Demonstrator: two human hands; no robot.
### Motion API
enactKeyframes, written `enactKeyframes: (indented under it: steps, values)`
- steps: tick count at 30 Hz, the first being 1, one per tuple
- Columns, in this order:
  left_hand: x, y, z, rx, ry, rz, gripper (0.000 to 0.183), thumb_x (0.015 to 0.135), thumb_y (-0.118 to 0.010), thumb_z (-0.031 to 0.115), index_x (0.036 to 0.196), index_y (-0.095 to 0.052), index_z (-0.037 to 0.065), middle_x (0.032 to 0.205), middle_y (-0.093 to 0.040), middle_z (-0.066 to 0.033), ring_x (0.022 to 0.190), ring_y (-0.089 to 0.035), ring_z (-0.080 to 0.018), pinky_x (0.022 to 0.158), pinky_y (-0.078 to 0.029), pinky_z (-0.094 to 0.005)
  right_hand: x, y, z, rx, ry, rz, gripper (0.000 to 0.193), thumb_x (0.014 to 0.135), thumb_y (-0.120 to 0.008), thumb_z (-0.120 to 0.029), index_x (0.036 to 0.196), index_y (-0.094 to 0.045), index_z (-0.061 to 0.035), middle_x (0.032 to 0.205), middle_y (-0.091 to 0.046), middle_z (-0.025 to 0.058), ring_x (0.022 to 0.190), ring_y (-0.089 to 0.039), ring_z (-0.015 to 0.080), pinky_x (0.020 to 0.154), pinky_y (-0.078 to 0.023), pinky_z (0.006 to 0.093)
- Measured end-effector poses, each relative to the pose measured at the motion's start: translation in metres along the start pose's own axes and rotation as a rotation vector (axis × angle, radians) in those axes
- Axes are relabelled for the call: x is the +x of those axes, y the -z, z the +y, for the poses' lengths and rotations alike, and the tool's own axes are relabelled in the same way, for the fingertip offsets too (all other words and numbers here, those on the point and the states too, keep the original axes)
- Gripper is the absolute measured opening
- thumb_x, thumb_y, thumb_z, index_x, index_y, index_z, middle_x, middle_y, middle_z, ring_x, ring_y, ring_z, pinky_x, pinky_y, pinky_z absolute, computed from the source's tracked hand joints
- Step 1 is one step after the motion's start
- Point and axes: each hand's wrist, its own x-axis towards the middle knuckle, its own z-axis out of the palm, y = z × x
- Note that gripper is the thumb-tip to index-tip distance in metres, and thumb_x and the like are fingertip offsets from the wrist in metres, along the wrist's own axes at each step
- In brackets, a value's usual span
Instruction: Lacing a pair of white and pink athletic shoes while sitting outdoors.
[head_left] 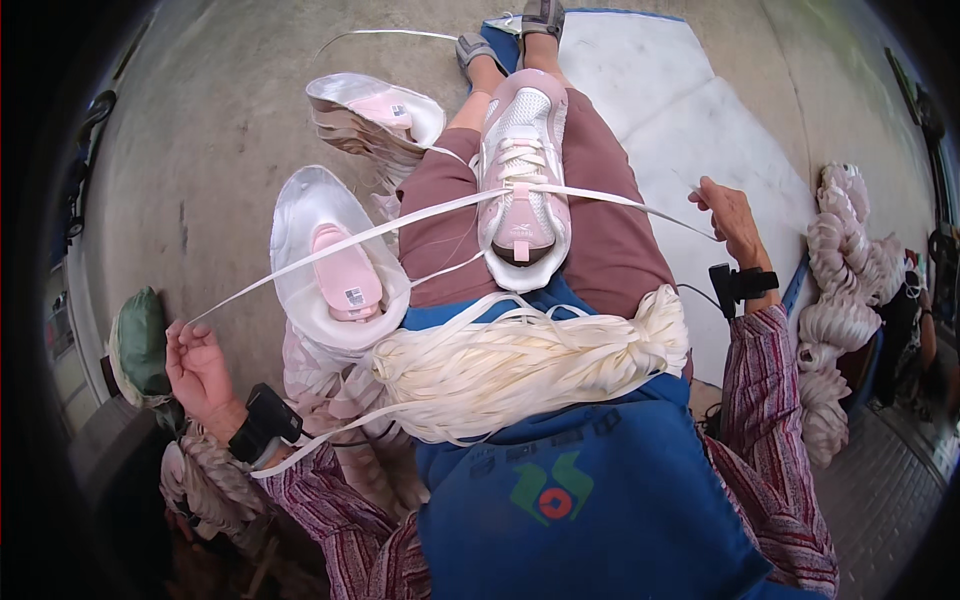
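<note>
A pink and white shoe upper (523, 215) rests on my lap between the thighs, its toe pointing away from me. A white shoelace (385, 228) passes through its eyelets, both ends stretched out sideways. My left hand (200, 372), far out to the left, is closed with the lace's left end pinched at the fingertips. Out to the right, my right hand (733, 215) has its fingers curled, and the lace's other end runs taut to it. Across my lap, near the upper's heel, lies a thick bundle of cream laces (530, 370).
Left of my legs stand nested stacks of similar uppers (290, 225), one stack (365, 110) farther away. A white sheet (690, 130) covers floor to the right. Bundled pale pieces (840, 310) are piled beyond my right arm. A green bag-like item (140, 345) sits past my left hand.
</note>
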Motion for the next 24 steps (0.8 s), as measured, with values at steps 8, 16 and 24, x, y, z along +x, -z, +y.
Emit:
enactKeyframes:
  steps: [8, 16, 24]
  values:
    - [0.001, -0.093, -0.161, 0.634, 0.151, -0.063, 0.019, 0.1, -0.05, 0.026, 0.099, -0.055, 0.007, 0.07, -0.048, 0.0013, 0.067, -0.05, -0.0125, 0.076, -0.046, -0.0309, -0.055, -0.064, -0.107, -0.153, 0.616, -0.059, 0.016, 0.083, -0.061, -0.014, 0.088, -0.068, -0.0002, 0.078, -0.064, 0.0116, 0.065, -0.058, 0.0191, 0.064, -0.047, 0.0297]
    - [-0.021, -0.155, -0.32, 1.205, 0.514, -0.372, 0.02, 0.093, -0.061, 0.021, 0.093, -0.062, 0.002, 0.07, -0.055, 0.0049, 0.058, -0.046, -0.0024, 0.051, -0.037, -0.0182, -0.071, -0.128, -0.134, -0.228, 0.91, -0.172, 0.013, 0.082, -0.066, -0.011, 0.091, -0.066, -0.0014, 0.078, -0.058, 0.0108, 0.072, -0.058, 0.0234, 0.066, -0.046, 0.0321]
    - [-0.006, -0.127, -0.36, 1.558, 0.359, -0.498, 0.018, 0.083, -0.065, 0.016, 0.093, -0.061, 0.001, 0.07, -0.06, -0.0088, 0.065, -0.059, -0.0188, 0.062, -0.047, -0.0318, -0.064, -0.149, -0.126, -0.246, 0.947, -0.08, 0.012, 0.081, -0.066, -0.01, 0.091, -0.066, -0.0027, 0.083, -0.06, 0.0131, 0.074, -0.06, 0.0289, 0.068, -0.048, 0.0365]
